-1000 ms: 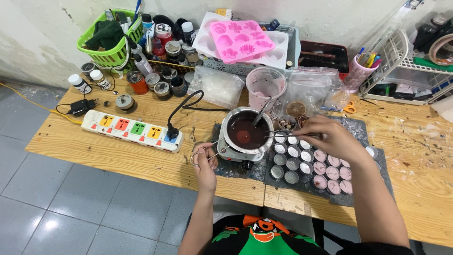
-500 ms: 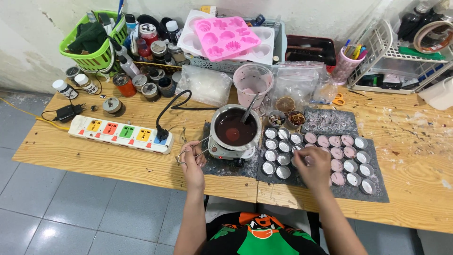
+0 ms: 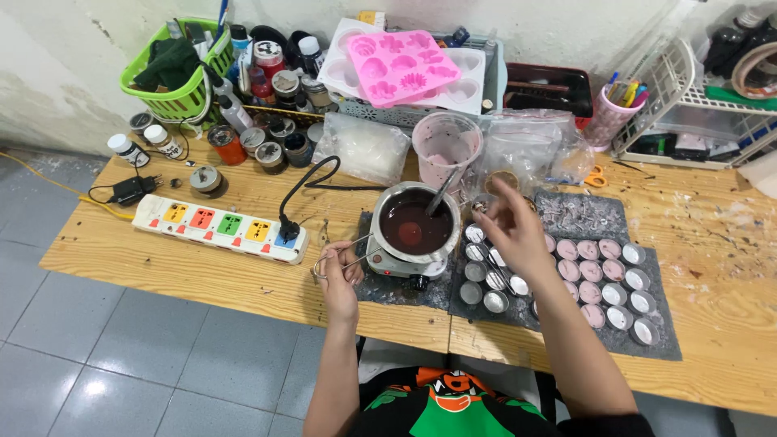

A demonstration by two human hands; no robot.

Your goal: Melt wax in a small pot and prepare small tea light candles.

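A metal pot [image 3: 398, 199] of dark brown liquid sits on a small hot plate [image 3: 401, 269], with a stirrer leaning in it. My left hand [image 3: 340, 273] grips the pot's wire handle [image 3: 356, 257] at its left. My right hand [image 3: 511, 231] hovers just right of the pot, above rows of small round metal cups [image 3: 484, 301]. Its thumb and forefinger are pinched together near the pot's rim; whether they hold anything is unclear. Some cups are empty or white inside, and others to the right hold pink wax [image 3: 589, 271]. The cups stand on a dark mat [image 3: 647, 344].
On the wooden table [image 3: 162, 267] lie a white power strip [image 3: 218, 225] with one black plug, a pink measuring cup [image 3: 445, 146], plastic bags [image 3: 368, 150], jars [image 3: 271, 137], a green basket [image 3: 174, 73], a pink silicone mould [image 3: 405, 65], a pen cup [image 3: 611, 113], orange scissors [image 3: 596, 179] and a wire rack [image 3: 696, 105].
My right hand drew back from the far cups to the near rows, then rose towards the pot's right side. My left hand stayed on the wire handle. The view shifted slightly.
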